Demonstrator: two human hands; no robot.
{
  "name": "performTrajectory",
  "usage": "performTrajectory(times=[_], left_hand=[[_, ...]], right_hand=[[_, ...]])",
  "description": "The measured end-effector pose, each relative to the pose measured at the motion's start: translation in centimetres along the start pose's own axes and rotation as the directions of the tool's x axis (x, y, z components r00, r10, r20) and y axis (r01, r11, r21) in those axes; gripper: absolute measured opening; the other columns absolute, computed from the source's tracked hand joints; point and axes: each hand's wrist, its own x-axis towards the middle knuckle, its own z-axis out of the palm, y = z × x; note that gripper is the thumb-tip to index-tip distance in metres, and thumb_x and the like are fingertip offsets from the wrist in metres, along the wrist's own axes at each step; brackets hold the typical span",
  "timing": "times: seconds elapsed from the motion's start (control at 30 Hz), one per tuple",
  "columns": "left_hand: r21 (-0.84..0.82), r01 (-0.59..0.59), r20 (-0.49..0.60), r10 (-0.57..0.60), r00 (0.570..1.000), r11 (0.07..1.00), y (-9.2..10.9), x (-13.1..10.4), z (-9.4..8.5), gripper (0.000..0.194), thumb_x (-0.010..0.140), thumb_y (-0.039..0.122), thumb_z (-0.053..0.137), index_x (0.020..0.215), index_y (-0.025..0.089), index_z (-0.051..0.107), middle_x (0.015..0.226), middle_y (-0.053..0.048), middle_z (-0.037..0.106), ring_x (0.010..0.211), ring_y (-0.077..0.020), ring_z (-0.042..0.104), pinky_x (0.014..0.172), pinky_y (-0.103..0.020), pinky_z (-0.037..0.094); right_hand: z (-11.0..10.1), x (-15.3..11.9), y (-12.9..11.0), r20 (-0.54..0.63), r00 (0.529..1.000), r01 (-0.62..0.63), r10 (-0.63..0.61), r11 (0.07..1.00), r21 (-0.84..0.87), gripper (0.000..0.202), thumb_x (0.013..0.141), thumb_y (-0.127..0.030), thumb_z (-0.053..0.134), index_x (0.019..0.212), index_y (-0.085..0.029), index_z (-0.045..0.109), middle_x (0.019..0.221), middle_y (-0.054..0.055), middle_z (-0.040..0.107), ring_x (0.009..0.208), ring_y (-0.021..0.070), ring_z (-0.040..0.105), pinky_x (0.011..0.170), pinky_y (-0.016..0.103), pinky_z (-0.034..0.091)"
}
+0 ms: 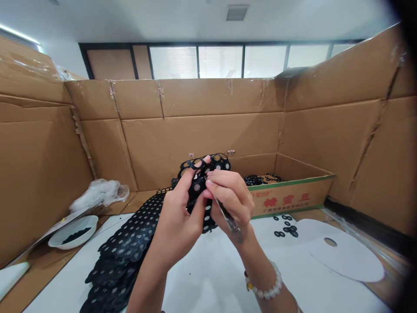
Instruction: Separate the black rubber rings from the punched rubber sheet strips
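My left hand (pixel 180 213) grips a bunched part of a black sheet (pixel 127 234) full of round holes, its fingers closed round the folds. The rest of that sheet trails in layers down to the left over the white table. In my right hand (pixel 233 195) is a slim, shiny tool like tweezers (pixel 228 217), its tip directed into the bunched sheet; the exact kind of tool is unclear. The fingertips of both hands nearly meet at the sheet, and the tool's tip is partly hidden by them.
At left stand a white bowl (pixel 58 239) of small black pieces and a crumpled clear plastic bag (pixel 104 193). Several black rings (pixel 288 228) lie at right, near a white disc (pixel 352 256) with a hole. Behind is an open carton (pixel 293 200) holding black pieces; cardboard walls (pixel 202 134) surround the table.
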Motion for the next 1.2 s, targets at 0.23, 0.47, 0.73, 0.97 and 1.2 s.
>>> performTrajectory(times=[0.23, 0.47, 0.73, 0.97, 1.2], left_hand=[[0.053, 0.027, 0.065, -0.03, 0.997, 0.998, -1.3, 0.7, -0.1, 0.06, 0.092, 0.022, 0.059, 0.149, 0.023, 0.042, 0.154, -0.006, 0.046, 0.143, -0.023, 0.04, 0.119, -0.035, 0.032], [-0.037, 0.145, 0.218, -0.133, 0.967, 0.989, -2.4, 0.6, -1.6, 0.054, 0.093, 0.03, 0.06, 0.145, 0.028, 0.049, 0.152, -0.006, 0.049, 0.143, -0.0249, 0.04, 0.121, -0.042, 0.028], [-0.098, 0.092, 0.154, -0.077, 0.985, 0.991, -1.6, 0.7, -2.1, 0.052, 0.088, 0.022, 0.066, 0.137, 0.029, 0.054, 0.148, -0.006, 0.053, 0.139, -0.0247, 0.047, 0.116, -0.04, 0.037], [-0.335, 0.046, -0.098, -0.083, 0.992, 0.941, -1.8, 0.7, -0.4, 0.047, 0.08, 0.025, 0.076, 0.123, 0.031, 0.06, 0.134, -0.002, 0.064, 0.12, -0.0204, 0.063, 0.103, -0.032, 0.05], [-0.459, 0.133, -0.318, -0.302, 0.899, 0.879, -1.4, 1.3, -0.1, 0.05, 0.079, 0.024, 0.076, 0.125, 0.032, 0.058, 0.141, 0.0, 0.055, 0.126, -0.0205, 0.057, 0.107, -0.032, 0.046]], right_hand=[[-0.3, -0.2, 1.5, 0.062, 0.986, -0.155, 0.153, 0.987, 0.04, 0.015, 0.087, -0.009, 0.066, 0.082, -0.021, 0.058, 0.096, 0.008, 0.074, 0.097, 0.0192, 0.072, 0.082, 0.033, 0.062], [-0.9, -0.5, 1.8, 0.017, 0.965, -0.261, 0.261, 0.955, 0.141, 0.021, 0.089, -0.004, 0.055, 0.09, -0.023, 0.061, 0.084, 0.0, 0.077, 0.08, 0.0129, 0.075, 0.071, 0.023, 0.062], [-1.1, 0.3, 0.3, 0.066, 0.878, -0.463, 0.475, 0.805, 0.372, 0.014, 0.091, -0.011, 0.06, 0.089, -0.024, 0.065, 0.09, 0.0, 0.075, 0.087, 0.0168, 0.075, 0.076, 0.032, 0.063], [-0.5, 1.4, -1.5, 0.157, 0.844, -0.506, 0.514, 0.663, 0.551, 0.008, 0.091, -0.015, 0.062, 0.087, -0.021, 0.062, 0.102, 0.006, 0.077, 0.102, 0.0219, 0.073, 0.089, 0.041, 0.062], [-0.9, 1.8, -1.0, 0.064, 0.867, -0.485, 0.494, 0.808, 0.334, 0.008, 0.084, -0.017, 0.072, 0.078, -0.022, 0.069, 0.077, -0.002, 0.054, 0.069, 0.0094, 0.056, 0.059, 0.024, 0.049]])
